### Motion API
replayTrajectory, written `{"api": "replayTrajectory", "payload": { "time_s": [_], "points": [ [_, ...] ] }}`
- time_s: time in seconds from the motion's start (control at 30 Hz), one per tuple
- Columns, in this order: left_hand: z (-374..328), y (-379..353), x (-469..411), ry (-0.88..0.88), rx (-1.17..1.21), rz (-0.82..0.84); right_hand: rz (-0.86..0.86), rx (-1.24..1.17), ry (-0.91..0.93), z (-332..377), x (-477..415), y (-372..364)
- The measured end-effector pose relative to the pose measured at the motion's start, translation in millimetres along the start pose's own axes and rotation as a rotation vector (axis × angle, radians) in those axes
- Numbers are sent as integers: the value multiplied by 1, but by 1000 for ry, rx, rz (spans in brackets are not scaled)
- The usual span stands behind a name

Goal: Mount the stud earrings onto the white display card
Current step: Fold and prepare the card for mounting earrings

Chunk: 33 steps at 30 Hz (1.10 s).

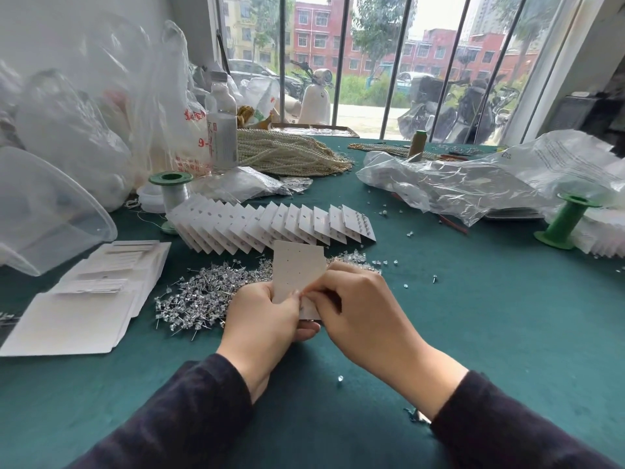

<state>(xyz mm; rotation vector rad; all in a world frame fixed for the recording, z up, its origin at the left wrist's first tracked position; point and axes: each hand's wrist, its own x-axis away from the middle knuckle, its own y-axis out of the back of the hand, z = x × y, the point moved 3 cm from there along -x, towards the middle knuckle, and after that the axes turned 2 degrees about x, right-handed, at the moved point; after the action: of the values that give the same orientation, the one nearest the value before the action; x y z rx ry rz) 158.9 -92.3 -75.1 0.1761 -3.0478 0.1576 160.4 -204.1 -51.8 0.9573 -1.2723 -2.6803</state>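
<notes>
L hand [267, 313], R hand [358, 309] pinch white card [297, 265] nr studs [203, 292].

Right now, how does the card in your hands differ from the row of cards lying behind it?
The held card stands tilted up off the table, gripped by the left hand and pinched by the right hand; the row of cards lies fanned and overlapping on the table. The held card's visible part shows only small holes; the row's rightmost card carries studs. Both are white and rectangular.
</notes>
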Motion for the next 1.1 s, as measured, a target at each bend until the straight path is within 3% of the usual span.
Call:
{"api": "replayTrajectory", "payload": {
  "time_s": [1.1],
  "points": [
    [4,3,-2,-56,-158,-68,-28,65,-3,8,0,-4]
  ]
}}
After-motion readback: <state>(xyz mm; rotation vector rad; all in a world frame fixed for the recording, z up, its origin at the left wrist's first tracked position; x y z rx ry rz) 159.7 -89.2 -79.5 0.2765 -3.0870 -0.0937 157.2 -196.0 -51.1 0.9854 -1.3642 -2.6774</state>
